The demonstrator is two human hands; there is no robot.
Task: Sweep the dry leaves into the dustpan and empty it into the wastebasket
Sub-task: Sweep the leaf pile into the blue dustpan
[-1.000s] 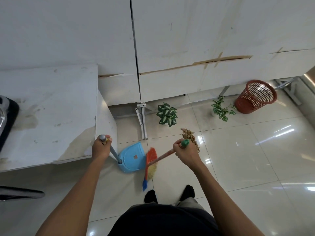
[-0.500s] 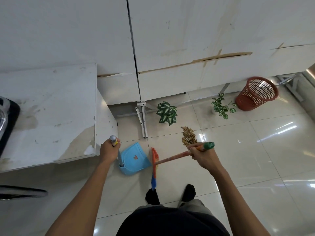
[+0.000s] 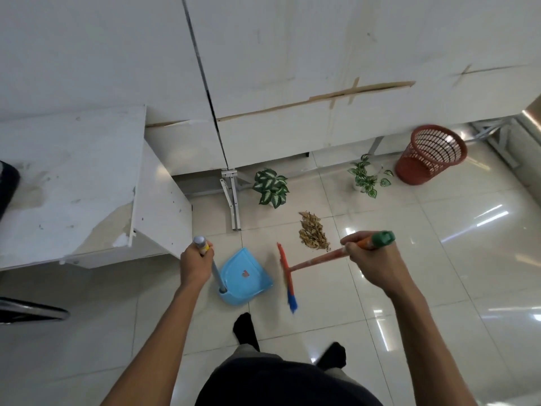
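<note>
Step 1 pending: dustpan [image 3: 244, 276] is gripped by left hand [image 3: 194, 266], broom [image 3: 288, 276] by right hand [image 3: 371, 260]; dry leaves [image 3: 311, 232] beyond the latter must be swept panward.

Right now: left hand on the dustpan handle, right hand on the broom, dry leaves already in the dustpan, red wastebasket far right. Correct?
No. The head view shows the dry leaves piled on the floor beyond the broom, none in the dustpan. The rest stands: left hand on the dustpan handle, right hand on the broom, red wastebasket far right.
</note>
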